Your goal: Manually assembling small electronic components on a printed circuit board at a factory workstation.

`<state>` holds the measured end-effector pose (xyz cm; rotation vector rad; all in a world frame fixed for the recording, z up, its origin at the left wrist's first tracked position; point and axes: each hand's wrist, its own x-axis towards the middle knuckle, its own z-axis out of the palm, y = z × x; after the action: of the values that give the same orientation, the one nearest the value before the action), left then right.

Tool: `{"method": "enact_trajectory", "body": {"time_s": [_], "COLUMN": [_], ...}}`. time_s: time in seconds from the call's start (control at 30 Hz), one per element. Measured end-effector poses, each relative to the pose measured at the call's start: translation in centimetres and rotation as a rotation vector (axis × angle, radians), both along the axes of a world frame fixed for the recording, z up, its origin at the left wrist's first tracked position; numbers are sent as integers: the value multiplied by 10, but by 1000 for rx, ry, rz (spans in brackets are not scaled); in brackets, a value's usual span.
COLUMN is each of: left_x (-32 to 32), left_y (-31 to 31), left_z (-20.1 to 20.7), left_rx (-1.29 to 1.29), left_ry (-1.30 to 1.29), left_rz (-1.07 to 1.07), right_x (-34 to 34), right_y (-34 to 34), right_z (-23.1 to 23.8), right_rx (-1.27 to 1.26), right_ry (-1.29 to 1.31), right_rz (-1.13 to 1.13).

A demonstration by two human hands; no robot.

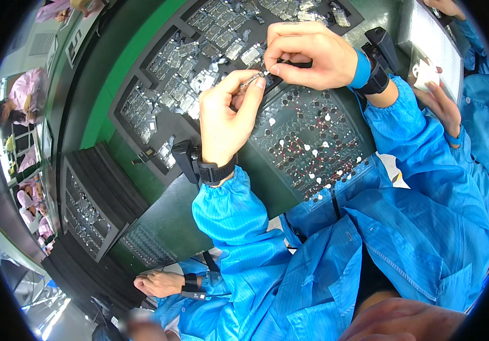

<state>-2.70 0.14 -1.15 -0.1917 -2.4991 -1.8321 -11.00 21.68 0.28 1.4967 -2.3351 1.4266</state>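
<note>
Apparently pinching a small, slim, silvery electronic part between thumb and forefinger of the left hand; meeting its far end with the bunched thumb and forefinger of the right hand, though too hidden there to tell whether gripping or only touching. Probably very light, stiff along the body, smooth enough to slip and likely fragile at any fine joints, so best held by the edges with light pressure, never bent. Just below the right hand, on a flat clear plastic tray, small round black and white parts with thin red wires: likely just as light but limp in the leads, so better lifted by the discs than tugged. Farther out, beyond the left hand, in a black compartmented tray, many silvery rectangular boards, probably rigid, best taken by the rims.
</note>
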Motion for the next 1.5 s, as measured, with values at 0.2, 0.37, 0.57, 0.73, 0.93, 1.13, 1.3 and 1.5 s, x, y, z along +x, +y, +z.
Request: {"method": "enact_trajectory", "body": {"time_s": [0.2,0.37,0.57,0.73,0.93,1.13,1.3,1.5], "left_x": [0,2,2,3,0,0,0,1], "left_y": [-1,-3,-2,-2,1,1,1,-1], "left_z": [4,8,11,11,4,1,1,2], "left_rx": [-7,-38,-41,-43,11,31,44,9], "left_ry": [-9,-132,-126,-120,-69,-14,-27,-15], "left_rz": [-10,-57,-56,-51,-17,20,25,18], "right_x": [-1,-1,-2,-2,0,-5,-4,-1], "right_y": [0,0,0,1,1,2,5,5], "right_z": [0,0,-1,-1,3,4,2,3], "right_rx": [-2,5,-10,3,-21,-63,-117,-210], "right_ry": [24,45,58,57,-20,28,-158,-465], "right_rz": [15,17,16,13,-14,-9,6,31]}}
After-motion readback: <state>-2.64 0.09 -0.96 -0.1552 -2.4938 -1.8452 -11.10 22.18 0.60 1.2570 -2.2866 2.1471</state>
